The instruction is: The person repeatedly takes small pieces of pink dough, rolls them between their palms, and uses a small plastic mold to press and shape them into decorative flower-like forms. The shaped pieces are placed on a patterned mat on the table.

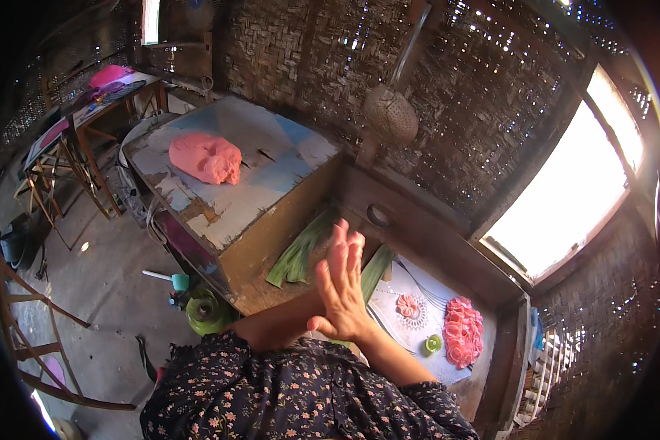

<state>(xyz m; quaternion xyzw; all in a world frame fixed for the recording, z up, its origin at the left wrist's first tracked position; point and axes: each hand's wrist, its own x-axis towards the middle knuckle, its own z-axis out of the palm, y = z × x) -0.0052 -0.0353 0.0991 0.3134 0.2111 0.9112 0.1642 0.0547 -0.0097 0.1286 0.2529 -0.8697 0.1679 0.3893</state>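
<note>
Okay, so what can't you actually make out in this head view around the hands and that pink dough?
- Left hand: hidden behind the right hand, pressed palm to palm; anything between the palms is hidden too.
- Green leaves: lower ends covered by the hands.
- Pink shaped pieces: too small to count.
- Pink dough lump: far side hidden by its own bulk.
- Window: blown out, nothing visible outside.

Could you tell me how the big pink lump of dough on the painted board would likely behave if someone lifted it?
The pink dough lump looks soft and slumped, so it would probably sag and dent under fingers. Its thick mass suggests some heft. Sitting flat on the painted board, it seems unlikely to roll.
</note>
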